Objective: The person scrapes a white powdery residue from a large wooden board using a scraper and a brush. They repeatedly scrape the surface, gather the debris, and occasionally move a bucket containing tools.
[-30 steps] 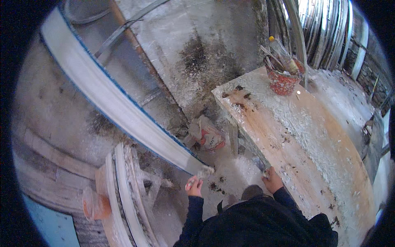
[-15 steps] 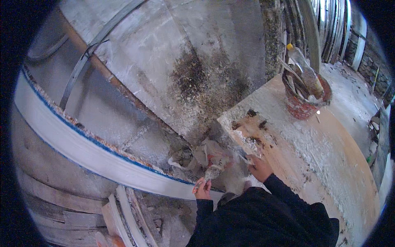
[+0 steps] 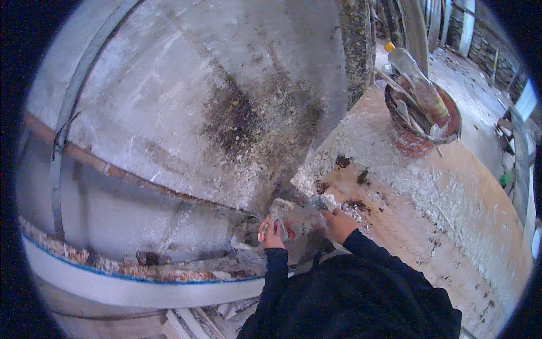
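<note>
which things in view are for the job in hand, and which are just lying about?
In use:
crusted tool, in left hand
flat blade, in right hand

Apparently just lying about:
red bucket, on the table
yellow-capped bottle, in the bucket
bag, partly hidden by the hands

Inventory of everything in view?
Round crusted bucket: 1, red, on tabletop
Plastic bottle: 1, clear, in bucket
Flat wooden tabletop: 1, tan, right
Stained flat panel: 1, grey, upper left
Curved strip: 1, white, blue-edged, lower left
Bent strip: 1, grey, left
Crumpled bag: 1, pale, by hands
Boards: several, pale, bottom edge
Flat crusted tool: 1, pale, left hand
Flat scraper blade: 1, grey, right hand
Left hand, right hand: 2, dark-sleeved, lower centre
</note>
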`<state>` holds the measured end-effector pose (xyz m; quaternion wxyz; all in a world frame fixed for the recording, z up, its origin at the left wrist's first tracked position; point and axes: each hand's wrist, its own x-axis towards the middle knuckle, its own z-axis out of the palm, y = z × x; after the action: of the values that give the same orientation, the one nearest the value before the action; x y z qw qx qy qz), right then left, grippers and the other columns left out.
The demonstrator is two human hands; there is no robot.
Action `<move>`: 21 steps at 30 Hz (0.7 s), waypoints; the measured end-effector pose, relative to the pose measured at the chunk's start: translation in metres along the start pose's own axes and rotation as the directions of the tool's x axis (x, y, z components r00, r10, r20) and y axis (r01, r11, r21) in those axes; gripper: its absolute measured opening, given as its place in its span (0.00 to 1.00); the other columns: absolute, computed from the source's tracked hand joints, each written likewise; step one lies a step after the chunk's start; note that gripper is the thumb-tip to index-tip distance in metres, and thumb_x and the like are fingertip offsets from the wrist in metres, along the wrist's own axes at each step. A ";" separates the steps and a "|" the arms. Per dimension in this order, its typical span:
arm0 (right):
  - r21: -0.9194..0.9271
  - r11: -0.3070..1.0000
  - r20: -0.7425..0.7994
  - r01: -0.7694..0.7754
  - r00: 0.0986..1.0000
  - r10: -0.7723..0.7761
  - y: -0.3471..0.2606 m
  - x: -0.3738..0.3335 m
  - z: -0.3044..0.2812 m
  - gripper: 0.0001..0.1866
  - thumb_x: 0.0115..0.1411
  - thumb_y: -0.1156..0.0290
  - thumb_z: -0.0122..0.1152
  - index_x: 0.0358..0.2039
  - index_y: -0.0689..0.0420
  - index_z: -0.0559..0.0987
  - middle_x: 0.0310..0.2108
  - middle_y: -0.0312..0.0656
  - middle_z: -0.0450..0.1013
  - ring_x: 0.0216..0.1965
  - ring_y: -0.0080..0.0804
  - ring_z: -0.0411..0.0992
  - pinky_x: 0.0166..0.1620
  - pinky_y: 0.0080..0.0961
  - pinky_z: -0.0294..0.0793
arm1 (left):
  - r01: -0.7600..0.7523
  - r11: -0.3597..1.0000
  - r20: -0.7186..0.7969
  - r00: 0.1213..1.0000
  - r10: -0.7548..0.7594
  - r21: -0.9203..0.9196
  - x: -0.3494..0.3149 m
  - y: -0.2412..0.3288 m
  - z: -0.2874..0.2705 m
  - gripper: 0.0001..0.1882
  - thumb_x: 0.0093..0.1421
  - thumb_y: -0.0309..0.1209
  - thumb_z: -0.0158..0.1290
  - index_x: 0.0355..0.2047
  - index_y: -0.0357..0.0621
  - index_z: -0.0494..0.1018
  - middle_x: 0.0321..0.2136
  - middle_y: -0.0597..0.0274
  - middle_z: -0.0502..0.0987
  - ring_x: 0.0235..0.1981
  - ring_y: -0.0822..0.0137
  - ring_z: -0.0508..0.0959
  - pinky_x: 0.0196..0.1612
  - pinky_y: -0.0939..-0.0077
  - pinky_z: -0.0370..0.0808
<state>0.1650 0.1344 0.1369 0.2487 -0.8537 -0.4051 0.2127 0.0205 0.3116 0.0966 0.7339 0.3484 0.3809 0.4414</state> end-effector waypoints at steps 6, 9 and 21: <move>-0.080 0.977 0.038 -0.196 0.979 0.200 -0.026 0.039 0.023 0.21 0.54 0.69 0.47 0.50 0.48 0.67 0.36 0.54 0.66 0.32 0.50 0.71 0.33 0.41 0.71 | -0.341 0.887 0.238 0.932 0.275 0.311 0.098 -0.028 0.017 0.11 0.54 0.28 0.52 0.37 0.39 0.70 0.48 0.51 0.68 0.49 0.60 0.68 0.51 0.67 0.64; -0.057 0.974 -0.027 -0.219 0.976 0.218 -0.016 0.044 0.042 0.21 0.54 0.70 0.46 0.50 0.47 0.67 0.36 0.53 0.66 0.32 0.50 0.71 0.33 0.41 0.71 | -0.465 0.778 0.408 0.864 0.295 0.422 0.117 -0.038 0.040 0.10 0.55 0.28 0.52 0.36 0.38 0.70 0.47 0.50 0.69 0.49 0.60 0.68 0.52 0.68 0.63; -0.049 0.945 -0.081 -0.324 0.944 0.319 -0.046 0.064 0.057 0.22 0.54 0.71 0.48 0.52 0.46 0.66 0.31 0.53 0.66 0.26 0.49 0.70 0.28 0.40 0.70 | -0.435 0.820 0.756 0.654 0.004 0.372 0.172 -0.044 0.068 0.07 0.55 0.24 0.50 0.35 0.40 0.71 0.48 0.49 0.69 0.51 0.59 0.67 0.52 0.69 0.63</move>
<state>0.1434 0.2252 0.1094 0.1989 -0.9226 -0.2576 0.2070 0.1514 0.4412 0.0479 0.6374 0.7248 0.1159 0.2343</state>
